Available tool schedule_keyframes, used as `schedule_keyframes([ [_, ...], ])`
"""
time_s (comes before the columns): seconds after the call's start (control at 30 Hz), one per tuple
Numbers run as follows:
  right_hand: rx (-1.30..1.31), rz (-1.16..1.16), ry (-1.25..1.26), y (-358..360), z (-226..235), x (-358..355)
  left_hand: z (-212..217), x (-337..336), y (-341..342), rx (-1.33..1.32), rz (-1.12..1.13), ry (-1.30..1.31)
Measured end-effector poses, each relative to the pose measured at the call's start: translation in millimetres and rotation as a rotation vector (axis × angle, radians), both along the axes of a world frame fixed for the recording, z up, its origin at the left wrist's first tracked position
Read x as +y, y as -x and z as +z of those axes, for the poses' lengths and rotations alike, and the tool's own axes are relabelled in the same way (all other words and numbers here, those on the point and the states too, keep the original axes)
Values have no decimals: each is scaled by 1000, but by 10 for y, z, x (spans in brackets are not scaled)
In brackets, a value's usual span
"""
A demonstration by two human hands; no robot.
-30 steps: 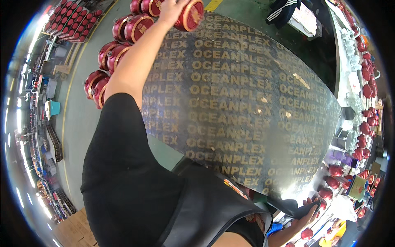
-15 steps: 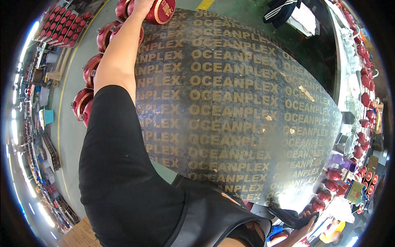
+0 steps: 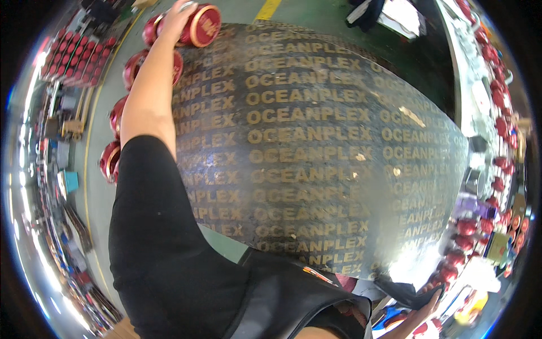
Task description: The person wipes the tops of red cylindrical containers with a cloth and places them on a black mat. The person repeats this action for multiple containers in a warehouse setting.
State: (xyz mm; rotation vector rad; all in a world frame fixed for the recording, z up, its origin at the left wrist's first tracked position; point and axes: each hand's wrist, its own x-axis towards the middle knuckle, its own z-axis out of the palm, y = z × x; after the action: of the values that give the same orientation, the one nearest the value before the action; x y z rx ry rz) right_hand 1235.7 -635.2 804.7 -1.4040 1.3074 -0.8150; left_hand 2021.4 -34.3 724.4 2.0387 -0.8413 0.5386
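Observation:
My left arm stretches to the far left corner of a dark board. There my left hand (image 3: 178, 16) is closed on a round red pot (image 3: 205, 26) with a gold rim, which lies tipped on its side. Several similar red pots (image 3: 135, 66) stand in a row under and beside my forearm, partly hidden by it. At the lower right, my right hand (image 3: 428, 309) has its fingers around a limp black piece (image 3: 402, 291) that looks like cloth. My torso and the frame's rim hide part of that area.
The dark printed board (image 3: 305, 152) has pale chips on its surface. Along the right runs a bench with many red pots (image 3: 467, 227) and a purple item (image 3: 477, 207). A stacked block of red pots (image 3: 76, 56) stands at far left. Dark clothing (image 3: 367, 12) lies at the back.
The whole view has shifted, so the board and pots sit slightly further left and lower. My left hand keeps its place on the pot; my right hand still holds the black piece.

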Motion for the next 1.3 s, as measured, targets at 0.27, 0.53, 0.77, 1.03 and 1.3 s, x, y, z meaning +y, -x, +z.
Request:
schedule_keyframes([
  [0.27,-94,-168,-58,332,-75,-157,513,-1846,942,117,368,50],
  [0.53,-231,-41,-269,1412,-140,-631,319,-6446,4001,372,-715,274],
  [0.77,-403,-149,-287,2464,-615,-914,-662,-10031,6529,561,-954,-65],
  [1.03,-547,-237,-363,3158,-1185,-987,-1519,-11245,6873,288,-815,-105],
  [1.3,-564,-217,-347,3086,-1277,-1247,-1283,-10936,6893,262,-794,32],
])
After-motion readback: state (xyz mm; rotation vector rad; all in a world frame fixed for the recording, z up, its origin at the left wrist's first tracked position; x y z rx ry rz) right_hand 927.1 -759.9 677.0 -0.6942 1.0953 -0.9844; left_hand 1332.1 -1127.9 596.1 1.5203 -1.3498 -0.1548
